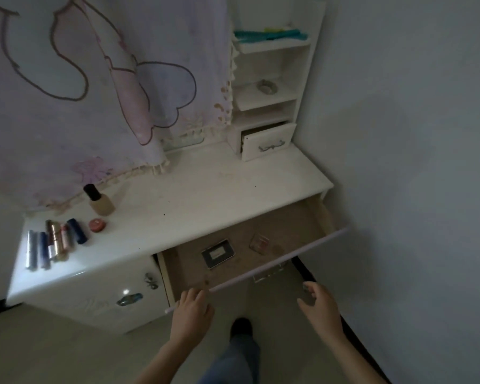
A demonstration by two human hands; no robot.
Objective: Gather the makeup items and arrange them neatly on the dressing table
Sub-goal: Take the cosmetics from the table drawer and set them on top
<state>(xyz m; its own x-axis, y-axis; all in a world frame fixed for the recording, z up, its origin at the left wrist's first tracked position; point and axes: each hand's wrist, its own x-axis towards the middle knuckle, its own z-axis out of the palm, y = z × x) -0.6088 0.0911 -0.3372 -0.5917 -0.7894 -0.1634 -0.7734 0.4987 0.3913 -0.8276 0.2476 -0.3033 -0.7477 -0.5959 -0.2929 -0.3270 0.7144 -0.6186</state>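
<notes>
White dressing table [205, 195], drawer [261, 245] open

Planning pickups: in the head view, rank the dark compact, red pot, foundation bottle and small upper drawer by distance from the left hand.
1. Dark compact, in the open drawer, just ahead of the left hand.
2. Red pot, tabletop, left.
3. Foundation bottle, behind the pot.
4. Small upper drawer, back right.

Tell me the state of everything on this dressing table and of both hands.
Large drawer, pulled open.
Small drawer, ajar.
Foundation bottle, upright, capped.
Red pot, lid on.
Lipsticks, lying side by side.
Dark compact, closed, flat in the large drawer.
Clear case, flat in the large drawer.
Left hand, resting on the drawer front.
Right hand, off the drawer, fingers loosely curled, contents unclear.
</notes>
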